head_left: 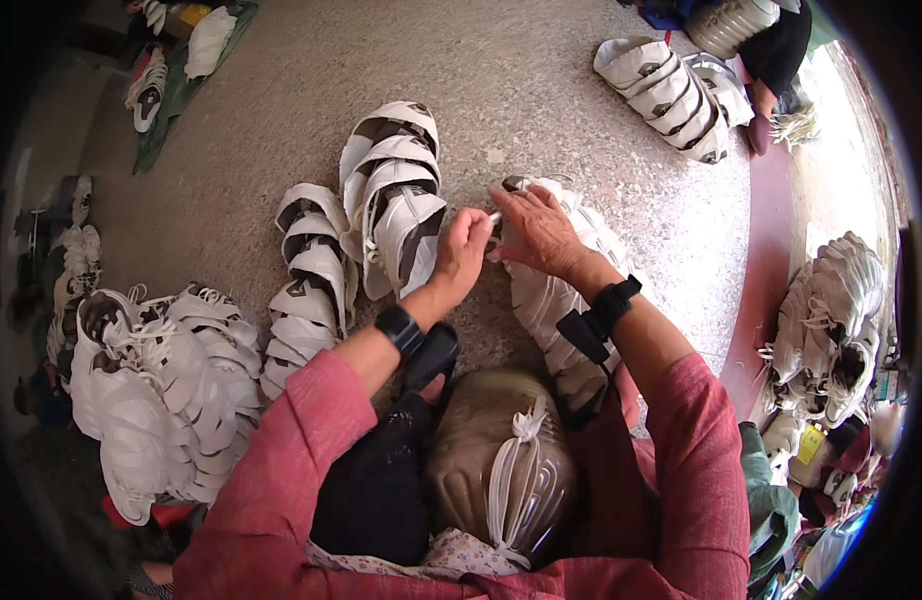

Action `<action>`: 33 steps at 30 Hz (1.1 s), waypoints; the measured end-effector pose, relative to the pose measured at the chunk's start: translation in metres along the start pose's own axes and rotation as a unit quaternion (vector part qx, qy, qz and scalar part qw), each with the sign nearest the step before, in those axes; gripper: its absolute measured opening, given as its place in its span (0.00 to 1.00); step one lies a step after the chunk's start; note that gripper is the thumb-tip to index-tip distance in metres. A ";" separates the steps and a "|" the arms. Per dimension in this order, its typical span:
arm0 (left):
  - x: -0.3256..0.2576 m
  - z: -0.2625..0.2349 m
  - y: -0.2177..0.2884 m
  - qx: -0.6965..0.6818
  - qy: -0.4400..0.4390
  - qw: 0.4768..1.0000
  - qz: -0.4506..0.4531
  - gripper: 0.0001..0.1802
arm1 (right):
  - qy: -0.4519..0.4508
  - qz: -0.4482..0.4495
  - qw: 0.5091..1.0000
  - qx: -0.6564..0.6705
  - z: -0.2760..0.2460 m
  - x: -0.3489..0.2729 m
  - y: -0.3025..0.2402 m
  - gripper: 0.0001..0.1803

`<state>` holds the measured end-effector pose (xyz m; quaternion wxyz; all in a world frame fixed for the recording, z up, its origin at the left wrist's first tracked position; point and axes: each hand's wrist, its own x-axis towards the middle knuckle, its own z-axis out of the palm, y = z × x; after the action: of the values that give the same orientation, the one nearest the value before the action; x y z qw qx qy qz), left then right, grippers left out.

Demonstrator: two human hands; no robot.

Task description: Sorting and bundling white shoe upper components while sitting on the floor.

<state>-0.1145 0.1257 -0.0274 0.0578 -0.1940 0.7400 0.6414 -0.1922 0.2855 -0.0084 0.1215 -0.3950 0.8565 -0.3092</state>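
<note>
On the floor before me lies a row of overlapping white shoe uppers (544, 292) with dark linings. My right hand (551, 238) grips the farthest upper of this row, its fingers bent over the dark edge and its thumb toward the left. Close by on the left, my left hand (465, 245) is closed in a pinch, with a short white end that looks like a shoelace (495, 218) showing at its fingertips. The fingers partly hide the spot where both hands meet the upper. Between my knees stands a clear plastic jug (471, 440) with white laces (521, 480) knotted and draped over it.
Two more rows of nested uppers, a longer one (396, 190) and a shorter one (306, 290), lie left of my hands. A big laced pile (171, 390) sits at far left. Another row (671, 100) lies far right near a person's foot (759, 130); a laced heap (831, 320) is at right.
</note>
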 end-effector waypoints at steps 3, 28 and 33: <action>-0.022 -0.009 0.008 0.014 -0.032 0.993 0.109 0.09 | -0.018 -0.031 0.994 -0.102 0.003 0.006 -0.001 0.33; 0.028 -0.094 -0.009 0.025 0.055 0.995 -0.077 0.23 | -0.207 0.188 0.957 -0.075 0.045 0.017 -0.050 0.13; 0.059 -0.110 -0.034 0.380 0.152 0.867 0.284 0.24 | -0.109 0.244 0.951 0.153 0.075 0.029 -0.040 0.11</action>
<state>-0.1386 0.0026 -0.0595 -0.1714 -0.0335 0.9493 0.2614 -0.1536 0.2110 -0.0410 0.3452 -0.1823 0.8506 -0.3523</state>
